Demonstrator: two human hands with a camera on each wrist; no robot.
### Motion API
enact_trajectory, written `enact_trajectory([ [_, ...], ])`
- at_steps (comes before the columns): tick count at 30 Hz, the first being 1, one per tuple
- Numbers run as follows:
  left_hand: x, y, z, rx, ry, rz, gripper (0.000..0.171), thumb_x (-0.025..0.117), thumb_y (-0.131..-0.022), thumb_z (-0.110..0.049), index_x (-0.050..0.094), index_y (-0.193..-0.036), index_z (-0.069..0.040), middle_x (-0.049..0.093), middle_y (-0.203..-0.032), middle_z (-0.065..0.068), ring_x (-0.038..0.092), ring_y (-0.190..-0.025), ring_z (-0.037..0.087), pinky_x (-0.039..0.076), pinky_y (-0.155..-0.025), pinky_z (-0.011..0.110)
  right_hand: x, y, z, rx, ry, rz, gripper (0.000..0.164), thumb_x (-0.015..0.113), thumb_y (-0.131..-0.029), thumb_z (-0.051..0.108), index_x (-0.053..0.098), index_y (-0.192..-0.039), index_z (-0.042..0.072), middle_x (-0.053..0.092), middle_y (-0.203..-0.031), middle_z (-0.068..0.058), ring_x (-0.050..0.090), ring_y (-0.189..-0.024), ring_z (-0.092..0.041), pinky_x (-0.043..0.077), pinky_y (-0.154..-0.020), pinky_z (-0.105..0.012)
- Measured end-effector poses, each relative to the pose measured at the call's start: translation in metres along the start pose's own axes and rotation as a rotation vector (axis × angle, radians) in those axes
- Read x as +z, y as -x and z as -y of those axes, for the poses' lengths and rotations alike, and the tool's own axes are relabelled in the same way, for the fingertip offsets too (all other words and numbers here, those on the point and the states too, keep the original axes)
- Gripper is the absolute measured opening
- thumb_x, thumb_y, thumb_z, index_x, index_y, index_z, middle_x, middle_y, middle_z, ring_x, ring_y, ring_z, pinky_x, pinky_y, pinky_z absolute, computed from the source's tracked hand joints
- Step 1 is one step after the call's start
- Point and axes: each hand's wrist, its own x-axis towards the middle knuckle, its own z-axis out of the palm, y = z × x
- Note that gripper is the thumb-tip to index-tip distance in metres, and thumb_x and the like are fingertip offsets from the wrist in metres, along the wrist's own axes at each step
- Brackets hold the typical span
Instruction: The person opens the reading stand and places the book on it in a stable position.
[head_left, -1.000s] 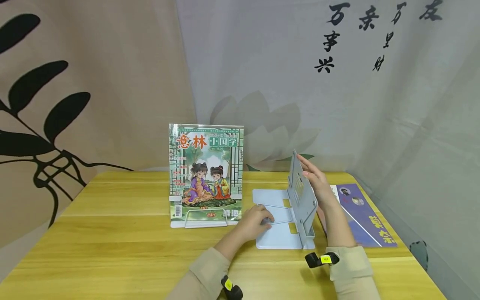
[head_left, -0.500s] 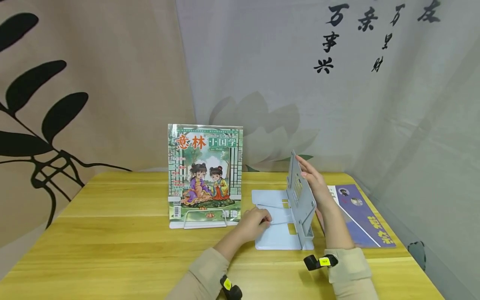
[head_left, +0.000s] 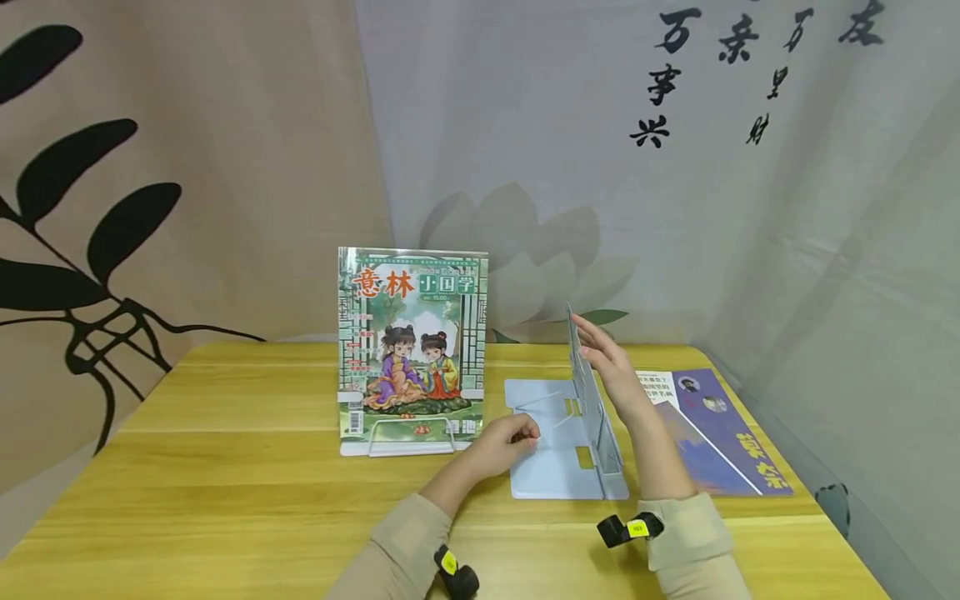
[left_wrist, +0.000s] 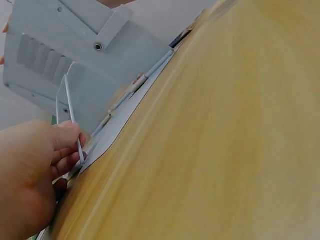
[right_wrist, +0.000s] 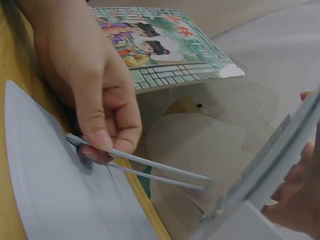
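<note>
A pale grey metal book stand has its base plate (head_left: 551, 479) flat on the table and its slotted back panel (head_left: 597, 417) raised on the right. My left hand (head_left: 498, 447) pinches a bent wire bracket (left_wrist: 72, 107) between thumb and fingers over the base's left part. In the right wrist view the wire (right_wrist: 160, 165) slants up from the base, its far end near the panel. My right hand (head_left: 617, 371) holds the panel from its right side, fingertips coming round the edge; part of that hand is cut off in the right wrist view.
Left of the stand, a green illustrated magazine (head_left: 412, 333) leans upright on a second, white stand (head_left: 408, 448). A purple book (head_left: 723, 433) lies flat behind my right forearm. The wooden table (head_left: 225, 467) ends at a printed curtain (head_left: 525, 125).
The back panel has swung left to a steeper angle, my right hand moving with it. The wire bracket has been raised off the base in my left hand.
</note>
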Motion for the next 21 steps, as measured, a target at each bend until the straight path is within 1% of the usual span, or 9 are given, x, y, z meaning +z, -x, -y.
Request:
enact_trajectory([
  [4, -0.001, 0.000, 0.001, 0.013, 0.025, 0.005, 0.004, 0.062, -0.090, -0.002, 0.060, -0.090, 0.001, 0.056, -0.078, -0.002, 0.049, -0.073, 0.008, 0.044, -0.067, 0.023, 0.012, -0.003, 0.002, -0.011, 0.016, 0.020, 0.049, 0.046, -0.100, 0.017, 0.037, -0.147, 0.009, 0.034, -0.150, -0.016, 0.031, -0.135, -0.035, 0.024, -0.107, -0.057],
  [8, -0.001, 0.000, 0.002, 0.016, 0.027, 0.003, 0.004, 0.061, -0.092, -0.003, 0.061, -0.091, 0.001, 0.056, -0.078, -0.003, 0.049, -0.073, 0.007, 0.044, -0.068, 0.023, 0.023, -0.003, 0.009, 0.031, 0.071, 0.051, 0.049, 0.049, -0.100, 0.017, 0.038, -0.147, 0.012, 0.033, -0.151, -0.010, 0.030, -0.136, -0.037, 0.028, -0.105, -0.058],
  [13, -0.002, 0.000, 0.001, 0.014, 0.025, 0.005, 0.004, 0.061, -0.093, -0.004, 0.062, -0.091, -0.001, 0.055, -0.079, -0.004, 0.049, -0.074, 0.007, 0.044, -0.069, 0.023, 0.034, 0.003, 0.032, 0.048, 0.147, 0.072, 0.049, 0.050, -0.099, 0.017, 0.040, -0.147, 0.012, 0.032, -0.152, -0.011, 0.029, -0.135, -0.042, 0.030, -0.103, -0.059],
  [15, -0.003, 0.000, 0.001, 0.010, 0.029, 0.003, 0.005, 0.061, -0.093, -0.005, 0.062, -0.091, 0.000, 0.055, -0.079, -0.005, 0.049, -0.074, 0.006, 0.044, -0.069, 0.023, 0.037, 0.005, 0.039, 0.043, 0.158, 0.071, 0.049, 0.049, -0.099, 0.016, 0.039, -0.147, 0.010, 0.032, -0.151, -0.012, 0.030, -0.134, -0.042, 0.030, -0.103, -0.059],
  [18, -0.004, 0.001, 0.000, 0.009, 0.036, -0.001, 0.004, 0.061, -0.092, -0.004, 0.063, -0.091, 0.000, 0.057, -0.079, -0.004, 0.050, -0.074, 0.007, 0.045, -0.069, 0.023, 0.038, 0.005, 0.040, 0.056, 0.155, 0.080, 0.049, 0.049, -0.100, 0.016, 0.038, -0.147, 0.012, 0.031, -0.152, -0.011, 0.029, -0.135, -0.041, 0.030, -0.104, -0.059],
  [21, -0.005, 0.005, -0.002, 0.002, 0.036, -0.011, 0.005, 0.062, -0.092, -0.004, 0.065, -0.093, -0.001, 0.060, -0.081, -0.003, 0.052, -0.077, 0.008, 0.047, -0.072, 0.025, 0.036, 0.005, 0.042, 0.057, 0.157, 0.103, 0.049, 0.048, -0.101, 0.018, 0.037, -0.148, 0.011, 0.030, -0.152, -0.011, 0.028, -0.135, -0.041, 0.026, -0.104, -0.060],
])
